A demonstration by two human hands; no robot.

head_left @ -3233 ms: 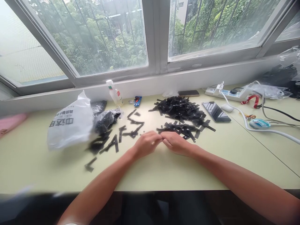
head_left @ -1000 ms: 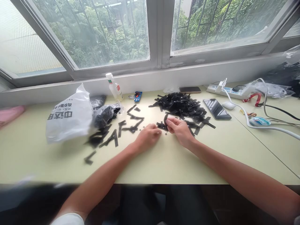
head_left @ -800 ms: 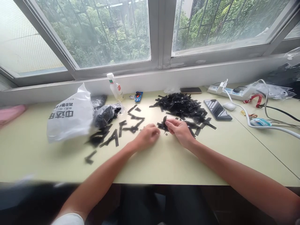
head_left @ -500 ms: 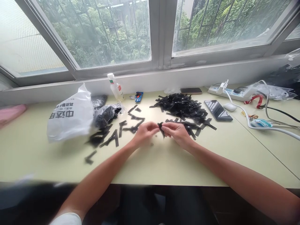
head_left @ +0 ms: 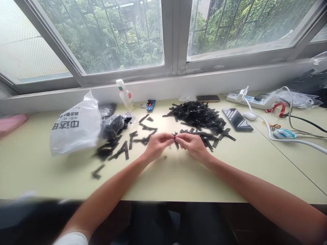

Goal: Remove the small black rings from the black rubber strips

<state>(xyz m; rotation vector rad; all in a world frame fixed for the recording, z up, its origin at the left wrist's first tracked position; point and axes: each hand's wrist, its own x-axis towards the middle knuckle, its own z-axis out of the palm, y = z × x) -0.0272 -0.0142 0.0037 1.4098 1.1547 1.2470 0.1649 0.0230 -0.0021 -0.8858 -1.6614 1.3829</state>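
Between the fingertips of my two hands is a small black fabric strip [head_left: 176, 145], its lower end hanging down. My left hand [head_left: 158, 145] pinches it from the left, and my right hand [head_left: 192, 144] pinches it from the right. The fingertips nearly meet and hide most of the strip. Just beyond my right hand lies a large heap of similar black strips [head_left: 198, 115]. Looser black strips [head_left: 124, 150] are scattered to the left of my left hand. A tiny dark bit [head_left: 165, 157] rests on the table below my hands.
A white plastic bag [head_left: 76, 129] and a clear bag with black contents [head_left: 114, 125] stand at left, near a bottle [head_left: 125, 95] and a blue packet [head_left: 151, 105]. Rightward are a phone [head_left: 237, 119], a power strip [head_left: 251, 100] and cables. The table [head_left: 184, 183] ends close to me.
The fingertips have drawn a little closer together around the black strip, so less of its upper part shows. Both hands otherwise stay in place.
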